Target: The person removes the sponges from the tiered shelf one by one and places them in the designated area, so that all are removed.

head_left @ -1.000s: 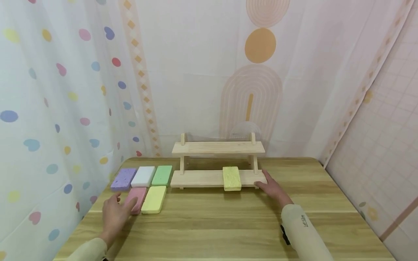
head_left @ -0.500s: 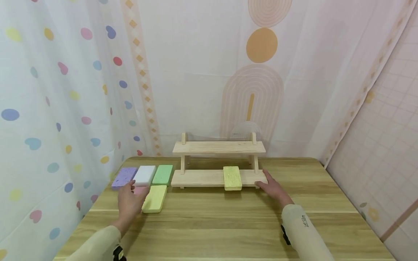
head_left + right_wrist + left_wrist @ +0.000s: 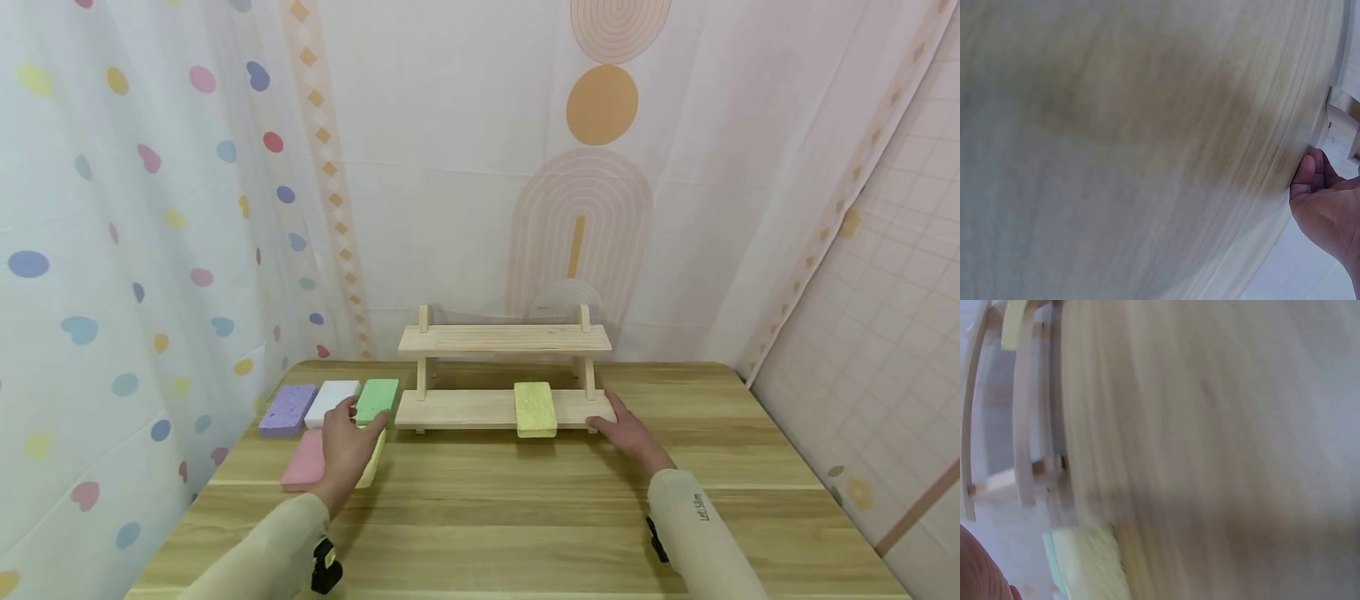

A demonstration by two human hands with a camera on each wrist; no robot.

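Observation:
My left hand (image 3: 345, 454) is over a pale yellow sponge (image 3: 372, 467), covering most of it. Its thumb and fingers are spread, with the fingertips at the near end of a green sponge (image 3: 378, 398). In the left wrist view the yellow sponge (image 3: 1090, 561) shows beside the edge of my hand (image 3: 982, 572). My right hand (image 3: 628, 435) grips the right end of the lower board of a two-tier wooden shelf (image 3: 461, 408), thumb at the front. A textured yellow sponge (image 3: 535, 408) lies on that board, sticking out over its front edge.
Left of my left hand lie a pink sponge (image 3: 303, 462), a white sponge (image 3: 328, 400) and a purple sponge (image 3: 288, 408). The shelf's upper board (image 3: 506, 337) holds nothing. Patterned curtains (image 3: 450, 208) hang behind the wooden table (image 3: 525, 525) and along its sides.
My left hand has moved right and a little up, from beside the pink sponge to the pale yellow and green ones. My right hand stays at the shelf's end.

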